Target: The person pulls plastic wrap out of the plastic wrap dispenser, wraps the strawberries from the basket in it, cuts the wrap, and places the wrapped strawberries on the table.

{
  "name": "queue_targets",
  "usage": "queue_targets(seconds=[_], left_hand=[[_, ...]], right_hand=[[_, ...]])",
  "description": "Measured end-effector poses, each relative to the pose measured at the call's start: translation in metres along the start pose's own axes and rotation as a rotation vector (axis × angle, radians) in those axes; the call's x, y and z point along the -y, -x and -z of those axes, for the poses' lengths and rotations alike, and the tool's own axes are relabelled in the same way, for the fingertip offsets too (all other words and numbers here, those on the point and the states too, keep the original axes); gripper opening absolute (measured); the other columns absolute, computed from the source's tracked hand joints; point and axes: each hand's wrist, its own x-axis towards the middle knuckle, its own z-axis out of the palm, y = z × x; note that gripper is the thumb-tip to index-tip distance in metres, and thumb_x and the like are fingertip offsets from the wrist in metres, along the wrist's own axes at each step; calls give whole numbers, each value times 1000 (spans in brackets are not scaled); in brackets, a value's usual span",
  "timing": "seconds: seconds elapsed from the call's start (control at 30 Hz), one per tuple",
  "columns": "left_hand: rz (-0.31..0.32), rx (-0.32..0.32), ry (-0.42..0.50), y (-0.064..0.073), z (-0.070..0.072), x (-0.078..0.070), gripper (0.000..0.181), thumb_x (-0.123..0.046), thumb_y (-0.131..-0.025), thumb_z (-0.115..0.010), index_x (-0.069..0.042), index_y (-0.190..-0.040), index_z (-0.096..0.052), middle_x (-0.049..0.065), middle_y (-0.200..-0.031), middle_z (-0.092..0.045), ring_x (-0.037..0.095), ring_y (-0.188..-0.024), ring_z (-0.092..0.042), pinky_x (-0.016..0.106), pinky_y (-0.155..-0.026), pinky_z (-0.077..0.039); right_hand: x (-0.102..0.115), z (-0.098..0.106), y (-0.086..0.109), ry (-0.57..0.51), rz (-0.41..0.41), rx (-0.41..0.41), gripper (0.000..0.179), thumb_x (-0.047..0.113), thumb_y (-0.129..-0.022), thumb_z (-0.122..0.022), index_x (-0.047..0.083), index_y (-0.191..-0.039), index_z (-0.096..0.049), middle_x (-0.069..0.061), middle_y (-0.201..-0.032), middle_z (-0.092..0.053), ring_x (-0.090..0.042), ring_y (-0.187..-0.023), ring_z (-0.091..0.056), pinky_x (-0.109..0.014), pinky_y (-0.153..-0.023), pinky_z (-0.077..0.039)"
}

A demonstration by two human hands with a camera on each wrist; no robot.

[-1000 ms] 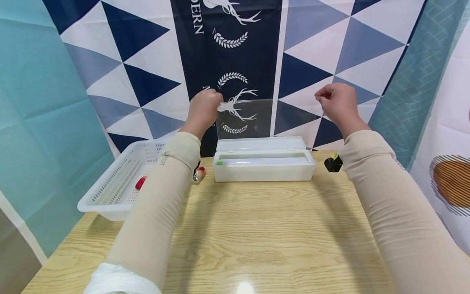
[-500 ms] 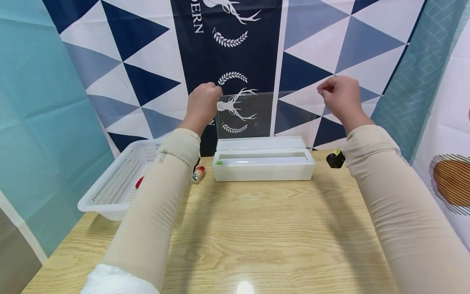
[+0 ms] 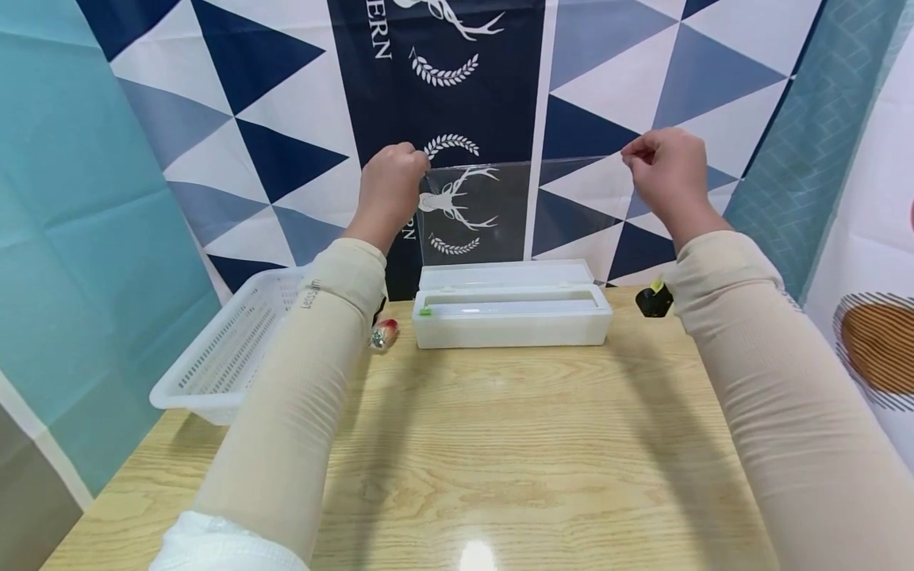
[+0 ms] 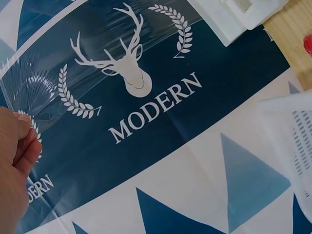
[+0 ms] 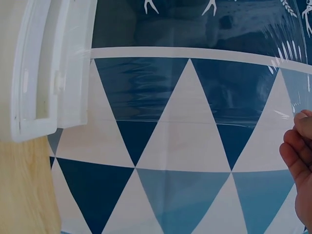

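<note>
A clear sheet of plastic wrap (image 3: 485, 214) stretches upward from a long white dispenser box (image 3: 510, 329) whose lid stands raised. My left hand (image 3: 391, 186) pinches the wrap's top left corner; in the left wrist view, creases fan out from the fingers (image 4: 29, 151). The top right corner is pinched by my right hand (image 3: 667, 174), between thumb and fingers, as the right wrist view shows at its right edge. Both hands are raised well above the box, in front of the patterned curtain. A small green piece (image 3: 425, 312) sits at the box's left front edge.
Left of the box stands a white perforated basket (image 3: 207, 381), partly behind my left sleeve. A small red and clear wrapped item (image 3: 384, 334) lies between them on the wooden table (image 3: 528, 444). Near my right sleeve is a black object with a yellow-green part (image 3: 654, 300).
Both hands have risen, drawing the plastic wrap higher out of the box. My left sleeve now hides the red thing in the basket.
</note>
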Motion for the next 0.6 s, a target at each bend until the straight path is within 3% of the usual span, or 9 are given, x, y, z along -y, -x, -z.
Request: queue_targets(seconds=[0.6], left_hand=[[-15, -121, 19, -4, 12, 1, 28, 15, -87, -56, -3, -102, -73, 11, -97, -67, 23, -92, -62, 29, -86, -52]], right_hand=[[9, 14, -4, 1, 43, -59, 29, 13, -100, -50, -2, -116, -70, -20, -113, -66, -31, -109, -56, -36, -82, -45]])
